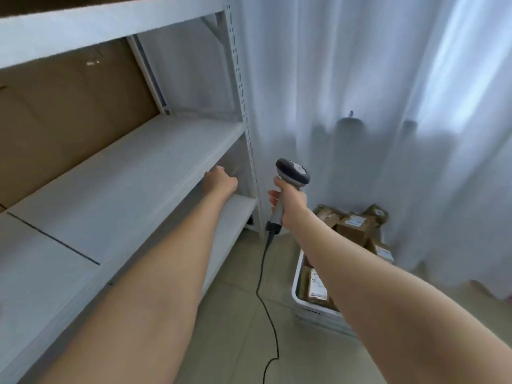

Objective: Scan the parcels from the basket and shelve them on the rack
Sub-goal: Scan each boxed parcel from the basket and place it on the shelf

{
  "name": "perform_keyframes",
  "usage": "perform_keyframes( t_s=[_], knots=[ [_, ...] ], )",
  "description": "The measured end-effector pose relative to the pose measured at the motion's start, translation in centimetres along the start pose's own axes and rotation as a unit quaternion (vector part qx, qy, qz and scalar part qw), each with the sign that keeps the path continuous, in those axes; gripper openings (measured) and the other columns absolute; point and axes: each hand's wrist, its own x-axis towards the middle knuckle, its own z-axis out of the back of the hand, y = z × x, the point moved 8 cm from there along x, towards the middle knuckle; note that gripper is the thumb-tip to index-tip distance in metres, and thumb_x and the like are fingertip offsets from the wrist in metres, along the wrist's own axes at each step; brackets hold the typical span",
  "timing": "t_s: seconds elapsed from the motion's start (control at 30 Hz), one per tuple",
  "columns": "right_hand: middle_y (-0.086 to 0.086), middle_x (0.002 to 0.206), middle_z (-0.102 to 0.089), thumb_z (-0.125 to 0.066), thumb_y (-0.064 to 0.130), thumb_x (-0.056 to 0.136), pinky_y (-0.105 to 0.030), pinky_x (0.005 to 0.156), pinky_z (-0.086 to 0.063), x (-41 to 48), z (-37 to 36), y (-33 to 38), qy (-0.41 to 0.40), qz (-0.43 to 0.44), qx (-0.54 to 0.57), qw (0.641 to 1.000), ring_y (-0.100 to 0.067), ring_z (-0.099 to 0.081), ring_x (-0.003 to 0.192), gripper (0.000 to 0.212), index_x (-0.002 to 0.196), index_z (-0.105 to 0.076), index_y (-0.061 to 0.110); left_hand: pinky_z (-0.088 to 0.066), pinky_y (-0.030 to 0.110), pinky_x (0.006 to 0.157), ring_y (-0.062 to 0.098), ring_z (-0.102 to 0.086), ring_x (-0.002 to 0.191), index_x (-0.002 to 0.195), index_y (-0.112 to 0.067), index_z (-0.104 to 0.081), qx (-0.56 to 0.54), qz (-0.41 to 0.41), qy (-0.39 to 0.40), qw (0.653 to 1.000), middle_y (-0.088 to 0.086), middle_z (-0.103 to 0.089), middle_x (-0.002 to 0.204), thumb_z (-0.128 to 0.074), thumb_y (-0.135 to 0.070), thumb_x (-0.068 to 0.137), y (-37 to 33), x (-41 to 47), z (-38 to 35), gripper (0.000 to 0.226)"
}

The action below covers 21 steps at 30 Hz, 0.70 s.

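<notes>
My right hand (289, 202) grips the handle of a grey barcode scanner (294, 171), held upright in front of the curtain. Its black cable (263, 273) hangs down to the floor. My left hand (221, 180) reaches out past the front edge of the white rack's middle shelf (133, 178), near the right post. Its fingers point away and are hidden, and I see nothing in it. The white basket (298, 289) stands on the floor at the lower right, partly behind my right forearm, with several brown parcels (356, 225) with white labels in it.
A large brown cardboard box (69, 120) fills the back left of the middle shelf. The rack's perforated post (250, 151) stands between my hands. A lower shelf (238, 212) shows under my left hand. White curtains (360, 92) hang behind, and the floor is tiled.
</notes>
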Motion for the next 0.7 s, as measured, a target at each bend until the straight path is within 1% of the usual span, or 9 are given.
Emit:
perform_keyframes(
  t_s=[0.07,0.13,0.17,0.23,0.33,0.47,0.5,0.6,0.7],
  knots=[
    [-0.008,0.081,-0.063,-0.070,0.020,0.088,-0.028,0.072,-0.048,0.5,4.5,1.5,-0.025,-0.003,0.022,0.999,-0.016,-0.056,0.071,0.022,0.104,-0.057,0.012,-0.044,0.036,0.098,0.031,-0.048,0.123,0.140,-0.013,-0.041,0.006,-0.023,0.022,0.999,0.014,-0.040,0.142,-0.051,-0.019,0.090,-3.2,-1.4,-3.9,0.051],
    [-0.006,0.082,-0.064,-0.071,0.022,0.088,-0.033,0.086,-0.051,1.1,9.2,2.8,-0.051,-0.009,0.032,0.998,-0.017,-0.059,0.077,0.026,0.108,-0.058,0.014,-0.043,0.037,0.101,0.031,-0.046,0.125,0.139,-0.012,-0.042,0.005,-0.037,0.044,0.998,0.014,-0.040,0.143,-0.050,-0.018,0.090,-6.1,-3.0,-7.9,0.051],
    [-0.005,0.081,-0.064,-0.072,0.023,0.087,-0.034,0.090,-0.051,1.4,11.5,3.3,-0.062,-0.012,0.038,0.997,-0.017,-0.060,0.078,0.027,0.110,-0.059,0.014,-0.041,0.037,0.103,0.031,-0.044,0.127,0.139,-0.011,-0.042,0.006,-0.044,0.054,0.998,0.015,-0.040,0.143,-0.051,-0.017,0.090,-7.5,-3.7,-9.9,0.051],
    [-0.004,0.080,-0.065,-0.072,0.024,0.087,-0.036,0.091,-0.051,2.0,15.7,4.2,-0.082,-0.016,0.053,0.995,-0.017,-0.061,0.078,0.028,0.110,-0.060,0.015,-0.037,0.036,0.106,0.031,-0.041,0.130,0.139,-0.011,-0.042,0.011,-0.055,0.075,0.996,0.015,-0.040,0.143,-0.051,-0.018,0.090,-10.0,-5.3,-13.5,0.051],
    [-0.003,0.085,-0.067,-0.073,0.029,0.086,-0.039,0.095,-0.052,2.7,21.6,5.2,-0.110,-0.015,0.076,0.991,-0.019,-0.064,0.085,0.024,0.101,-0.057,0.019,-0.037,0.037,0.105,0.031,-0.041,0.129,0.139,-0.012,-0.041,0.019,-0.065,0.116,0.991,0.015,-0.040,0.143,-0.051,-0.020,0.090,-13.2,-7.6,-18.7,0.050],
    [-0.004,0.087,-0.069,-0.072,0.033,0.086,-0.042,0.098,-0.051,4.2,28.0,6.4,-0.139,-0.006,0.096,0.986,-0.020,-0.065,0.089,0.037,0.115,-0.058,0.015,-0.038,0.038,0.105,0.032,-0.044,0.125,0.139,-0.012,-0.041,0.026,-0.080,0.155,0.984,0.016,-0.037,0.142,-0.051,-0.020,0.092,-16.7,-10.5,-24.7,0.049],
    [-0.004,0.087,-0.069,-0.072,0.034,0.086,-0.042,0.097,-0.052,4.5,29.3,6.6,-0.145,-0.007,0.099,0.984,-0.019,-0.065,0.088,0.038,0.115,-0.059,0.015,-0.039,0.039,0.105,0.032,-0.045,0.124,0.139,-0.012,-0.040,0.026,-0.080,0.166,0.982,0.015,-0.036,0.142,-0.051,-0.020,0.092,-17.3,-11.1,-25.9,0.049],
    [-0.003,0.088,-0.069,-0.072,0.037,0.085,-0.040,0.092,-0.053,5.6,32.4,7.0,-0.164,-0.012,0.116,0.980,-0.019,-0.064,0.087,0.031,0.105,-0.059,0.018,-0.039,0.041,0.106,0.032,-0.044,0.125,0.139,-0.012,-0.039,0.030,-0.086,0.190,0.977,0.014,-0.035,0.143,-0.051,-0.018,0.092,-18.8,-11.8,-29.3,0.050],
    [-0.003,0.085,-0.068,-0.072,0.037,0.085,-0.039,0.091,-0.054,7.2,35.3,6.9,-0.182,-0.018,0.125,0.975,-0.019,-0.063,0.086,0.037,0.112,-0.060,0.014,-0.039,0.041,0.106,0.031,-0.045,0.125,0.139,-0.012,-0.040,0.037,-0.091,0.204,0.974,0.014,-0.038,0.142,-0.053,-0.018,0.092,-19.9,-11.6,-32.5,0.049]
  ],
)
